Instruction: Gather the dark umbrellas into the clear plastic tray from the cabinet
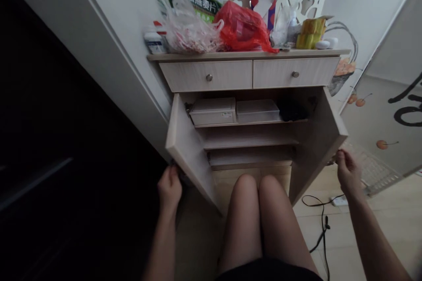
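Both doors of a pale wooden cabinet stand open toward me. My left hand (170, 188) is closed at the outer face of the left door (191, 149), where its knob is mostly hidden. On the other side my right hand (348, 170) pinches the knob on the outside of the right door (318, 145). Inside, the upper shelf carries a white drawer box (212, 112), a translucent plastic box (257, 110) and a dark bundle (292, 110). Bare boards show on the lower shelf (250, 136).
Two shut drawers (206, 77) sit above the doors. The cabinet top bears a red plastic bag (242, 28), a clear bag (193, 35), a white bottle (154, 43) and a yellow package (310, 34). A black cable (323, 228) lies on the floor at right.
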{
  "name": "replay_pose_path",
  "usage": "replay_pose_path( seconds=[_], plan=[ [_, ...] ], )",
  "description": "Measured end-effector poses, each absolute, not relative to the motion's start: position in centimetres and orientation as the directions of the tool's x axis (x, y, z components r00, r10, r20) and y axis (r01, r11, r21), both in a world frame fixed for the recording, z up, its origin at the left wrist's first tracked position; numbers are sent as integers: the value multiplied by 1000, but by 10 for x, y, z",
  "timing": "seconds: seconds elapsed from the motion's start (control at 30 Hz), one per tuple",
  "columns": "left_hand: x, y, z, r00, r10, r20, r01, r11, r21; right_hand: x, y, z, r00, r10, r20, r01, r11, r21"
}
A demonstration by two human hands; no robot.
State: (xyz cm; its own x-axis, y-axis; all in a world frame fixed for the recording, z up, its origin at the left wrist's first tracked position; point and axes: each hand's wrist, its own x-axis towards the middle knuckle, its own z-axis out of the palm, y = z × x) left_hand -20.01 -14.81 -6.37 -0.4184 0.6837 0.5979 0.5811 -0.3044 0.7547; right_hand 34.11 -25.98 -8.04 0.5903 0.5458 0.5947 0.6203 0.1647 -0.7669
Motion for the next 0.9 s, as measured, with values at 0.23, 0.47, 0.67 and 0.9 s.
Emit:
replay_pose_path(
  seconds=[0.23, 0.47, 0.67, 0.9],
  plan=[
    [-112, -120, -48, -5, 806, 591, 567, -485, 666, 269, -197, -53, 463, 743, 484, 444, 279, -852],
    [-27, -62, -33, 160, 872, 462, 622, -453, 639, 220, -114, -38, 334, 807, 486, 581, 230, -781],
    [22, -19, -16, 132, 921, 366, 736, -338, 587, 191, -58, -28, 344, 818, 461, 716, 90, -693],
    [44, 7, -6, 106, 945, 309, 799, -266, 540, 180, -19, -28, 349, 807, 478, 776, 38, -630]
  ],
)
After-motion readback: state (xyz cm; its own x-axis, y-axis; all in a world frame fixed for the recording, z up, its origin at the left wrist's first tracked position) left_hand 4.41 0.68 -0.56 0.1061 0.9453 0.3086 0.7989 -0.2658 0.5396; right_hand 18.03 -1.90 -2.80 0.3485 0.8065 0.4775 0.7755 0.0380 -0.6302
